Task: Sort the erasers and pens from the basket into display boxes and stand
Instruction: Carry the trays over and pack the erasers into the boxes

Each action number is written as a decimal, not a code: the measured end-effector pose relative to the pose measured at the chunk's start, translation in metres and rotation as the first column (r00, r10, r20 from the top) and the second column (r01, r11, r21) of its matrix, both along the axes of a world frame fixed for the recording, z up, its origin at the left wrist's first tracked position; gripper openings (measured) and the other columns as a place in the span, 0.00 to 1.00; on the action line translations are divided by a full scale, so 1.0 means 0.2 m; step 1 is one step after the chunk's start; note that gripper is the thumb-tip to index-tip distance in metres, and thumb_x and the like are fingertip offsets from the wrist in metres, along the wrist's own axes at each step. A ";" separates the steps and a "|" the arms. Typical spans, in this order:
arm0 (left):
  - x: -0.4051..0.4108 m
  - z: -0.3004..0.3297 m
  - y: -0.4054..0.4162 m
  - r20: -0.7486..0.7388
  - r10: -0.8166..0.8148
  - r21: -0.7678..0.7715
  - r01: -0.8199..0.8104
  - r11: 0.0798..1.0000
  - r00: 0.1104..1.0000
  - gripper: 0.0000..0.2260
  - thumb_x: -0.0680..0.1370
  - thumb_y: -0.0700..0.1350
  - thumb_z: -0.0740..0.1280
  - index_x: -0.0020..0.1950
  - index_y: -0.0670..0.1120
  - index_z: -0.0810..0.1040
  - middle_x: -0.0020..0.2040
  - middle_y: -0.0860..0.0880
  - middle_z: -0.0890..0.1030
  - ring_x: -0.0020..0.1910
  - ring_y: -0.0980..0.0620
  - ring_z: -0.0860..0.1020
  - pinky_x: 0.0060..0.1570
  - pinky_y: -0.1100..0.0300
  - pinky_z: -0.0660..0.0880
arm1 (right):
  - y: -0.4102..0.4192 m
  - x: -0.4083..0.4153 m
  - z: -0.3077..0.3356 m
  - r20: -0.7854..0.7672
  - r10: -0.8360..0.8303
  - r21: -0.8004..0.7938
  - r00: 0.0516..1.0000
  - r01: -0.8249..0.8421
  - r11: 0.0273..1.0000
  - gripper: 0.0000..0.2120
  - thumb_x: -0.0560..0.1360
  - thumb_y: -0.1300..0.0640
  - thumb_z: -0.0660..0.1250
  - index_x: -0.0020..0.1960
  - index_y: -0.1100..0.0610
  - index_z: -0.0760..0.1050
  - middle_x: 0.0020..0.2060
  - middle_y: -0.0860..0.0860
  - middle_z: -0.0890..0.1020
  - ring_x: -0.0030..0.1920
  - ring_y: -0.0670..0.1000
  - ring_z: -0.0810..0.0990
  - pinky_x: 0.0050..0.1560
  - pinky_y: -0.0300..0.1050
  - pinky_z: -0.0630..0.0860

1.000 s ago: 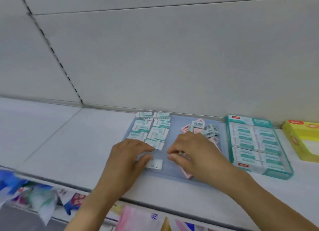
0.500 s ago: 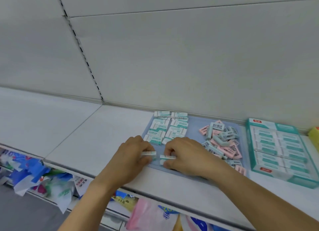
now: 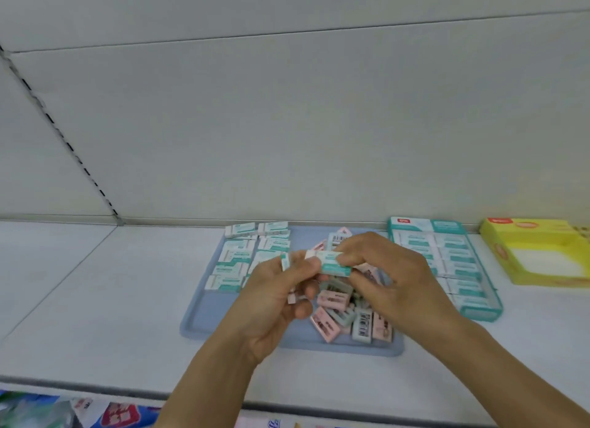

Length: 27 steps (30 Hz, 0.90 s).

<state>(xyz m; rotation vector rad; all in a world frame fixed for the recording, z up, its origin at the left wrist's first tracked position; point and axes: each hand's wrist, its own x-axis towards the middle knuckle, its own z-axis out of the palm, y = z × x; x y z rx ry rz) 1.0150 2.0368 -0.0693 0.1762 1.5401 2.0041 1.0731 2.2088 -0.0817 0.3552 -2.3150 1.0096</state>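
White panels backed a white shelf point(image 3: 95, 284), and on it lay a pale blue tray point(image 3: 204, 319). Teal-and-white erasers point(image 3: 236, 255) sat in neat rows on the tray's left half, against its far edge. A loose heap of pink and grey-green erasers point(image 3: 338, 312) filled the right half, several showing barcodes; their other print was too blurred to read.

Both hands were raised just above the tray. The left hand point(image 3: 274, 303) had its fingers curled, its grip closed on a small eraser point(image 3: 285, 261) held end-on at the fingertips; something small and pale also showed under its lower fingers, too unclear to name. The right hand point(image 3: 389, 274) pinched a teal eraser point(image 3: 332, 263) lengthwise between thumb and fingers, so its grip was clamped on that eraser, whose near end touched the left hand's fingertips.

Just right of the tray stood a teal display box point(image 3: 479, 312) packed with rows of teal-and-white erasers, a red logo patch on its back flap, the lettering unreadable. Farther right sat a yellow box point(image 3: 498, 258), open-topped, with a red mark and orange printing I could not make out. Below the shelf's front edge, colourful packets point(image 3: 118, 415) showed, blurred.
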 end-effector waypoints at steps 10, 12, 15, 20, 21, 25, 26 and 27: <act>0.07 -0.02 0.32 -0.065 0.007 -0.075 -0.012 0.997 0.998 0.07 0.77 0.45 0.69 0.50 0.42 0.79 0.36 0.46 0.78 0.29 0.55 0.71 0.28 0.64 0.68 | 0.32 0.16 0.03 0.031 -0.403 0.187 0.915 0.391 0.901 0.12 0.74 0.48 0.69 0.54 0.53 0.79 0.44 0.46 0.81 0.43 0.48 0.79 0.45 0.51 0.78; 0.07 -0.03 0.35 -0.014 0.027 -0.109 -0.028 0.994 1.000 0.11 0.79 0.50 0.66 0.44 0.44 0.81 0.34 0.48 0.76 0.30 0.54 0.70 0.33 0.60 0.67 | 0.44 0.19 0.04 0.095 -0.516 0.169 0.851 0.497 0.851 0.10 0.75 0.52 0.70 0.55 0.53 0.78 0.45 0.46 0.79 0.45 0.48 0.78 0.47 0.53 0.77; 0.06 -0.04 0.37 0.110 0.088 -0.024 -0.086 0.996 0.990 0.13 0.81 0.46 0.60 0.46 0.43 0.82 0.36 0.44 0.75 0.32 0.51 0.71 0.34 0.57 0.70 | 0.54 0.23 0.00 0.195 -0.531 0.252 0.825 0.481 0.840 0.10 0.74 0.53 0.71 0.54 0.53 0.79 0.46 0.47 0.74 0.46 0.48 0.75 0.46 0.47 0.73; 0.07 -0.02 0.37 0.054 0.077 0.054 -0.080 0.995 0.996 0.09 0.82 0.38 0.57 0.54 0.39 0.76 0.33 0.44 0.77 0.32 0.48 0.74 0.32 0.58 0.75 | 0.50 0.22 -0.06 0.380 -0.443 0.339 0.812 0.323 0.884 0.09 0.74 0.51 0.70 0.54 0.52 0.79 0.46 0.46 0.74 0.46 0.46 0.73 0.49 0.43 0.72; 0.07 -0.02 0.36 0.016 0.078 0.038 -0.079 0.996 0.997 0.09 0.82 0.39 0.58 0.54 0.40 0.77 0.34 0.44 0.79 0.33 0.48 0.75 0.34 0.57 0.76 | 0.49 0.21 -0.07 0.402 -0.443 0.338 0.801 0.320 0.885 0.09 0.74 0.51 0.70 0.54 0.51 0.78 0.46 0.46 0.74 0.47 0.46 0.73 0.49 0.42 0.72; 0.07 0.00 0.34 -0.079 0.120 -0.029 -0.123 0.992 0.990 0.09 0.79 0.40 0.65 0.56 0.45 0.82 0.44 0.40 0.84 0.33 0.47 0.79 0.34 0.58 0.78 | 0.48 0.19 -0.10 0.441 -0.480 0.337 0.759 0.355 0.872 0.10 0.72 0.50 0.72 0.52 0.50 0.78 0.45 0.44 0.75 0.44 0.45 0.74 0.46 0.42 0.72; 0.07 0.00 0.34 -0.080 0.132 -0.027 -0.134 0.991 0.988 0.08 0.78 0.40 0.67 0.56 0.45 0.82 0.46 0.39 0.84 0.33 0.46 0.78 0.34 0.58 0.79 | 0.48 0.19 -0.10 0.442 -0.491 0.342 0.751 0.365 0.866 0.10 0.72 0.49 0.72 0.52 0.49 0.78 0.45 0.44 0.75 0.44 0.45 0.75 0.46 0.42 0.73; 0.06 -0.01 0.34 -0.083 0.141 -0.029 -0.143 0.989 0.987 0.08 0.77 0.40 0.68 0.56 0.45 0.83 0.48 0.38 0.84 0.34 0.44 0.77 0.36 0.57 0.79 | 0.48 0.19 -0.09 0.445 -0.502 0.347 0.742 0.374 0.860 0.10 0.72 0.48 0.73 0.52 0.48 0.79 0.45 0.43 0.76 0.45 0.45 0.76 0.46 0.42 0.73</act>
